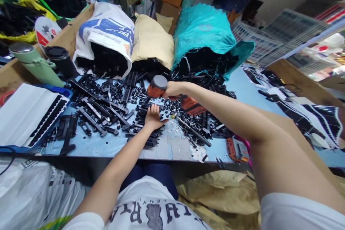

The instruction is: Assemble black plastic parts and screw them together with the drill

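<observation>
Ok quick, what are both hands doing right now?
Left hand: resting on the black plastic parts; grip cannot be told.
Right hand: closed around the orange power screwdriver.

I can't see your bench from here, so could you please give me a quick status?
Right hand shut on orange power driver. Left hand resting on black parts, blue table. Teal sack behind, nothing blocking.

Black plastic parts (102,106) (matt); glossy orange plastic screwdriver (154,90).
</observation>
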A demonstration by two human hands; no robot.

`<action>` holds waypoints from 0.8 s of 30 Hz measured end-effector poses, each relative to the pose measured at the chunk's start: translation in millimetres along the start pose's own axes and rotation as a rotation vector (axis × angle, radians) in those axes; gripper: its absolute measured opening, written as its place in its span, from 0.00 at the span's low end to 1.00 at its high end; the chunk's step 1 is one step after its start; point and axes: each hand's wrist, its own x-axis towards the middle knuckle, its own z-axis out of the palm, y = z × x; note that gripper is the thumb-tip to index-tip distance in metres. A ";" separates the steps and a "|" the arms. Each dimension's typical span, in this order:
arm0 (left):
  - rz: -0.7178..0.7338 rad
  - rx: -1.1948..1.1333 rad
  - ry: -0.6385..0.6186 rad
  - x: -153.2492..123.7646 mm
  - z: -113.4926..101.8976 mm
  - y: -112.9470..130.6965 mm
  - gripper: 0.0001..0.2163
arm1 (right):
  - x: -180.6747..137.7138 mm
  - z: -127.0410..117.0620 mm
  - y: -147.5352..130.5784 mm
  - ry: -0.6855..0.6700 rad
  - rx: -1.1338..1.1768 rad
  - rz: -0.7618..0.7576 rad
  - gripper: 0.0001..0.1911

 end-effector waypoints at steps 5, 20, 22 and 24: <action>0.017 -0.042 0.021 -1.7 4.4 -4.1 0.47 | 25.9 -3.1 -35.8 -0.076 -0.265 -0.023 0.06; 0.027 -0.077 0.058 -5.0 1.6 -5.0 0.45 | 16.4 12.4 -53.2 -0.106 -0.371 -0.080 0.05; 0.033 -0.082 0.076 -4.4 1.1 -5.0 0.45 | 15.7 16.0 -56.3 -0.173 -0.365 -0.096 0.05; 0.030 -0.087 0.067 -2.1 0.2 -4.8 0.45 | 20.6 19.5 -58.5 -0.189 -0.364 -0.115 0.05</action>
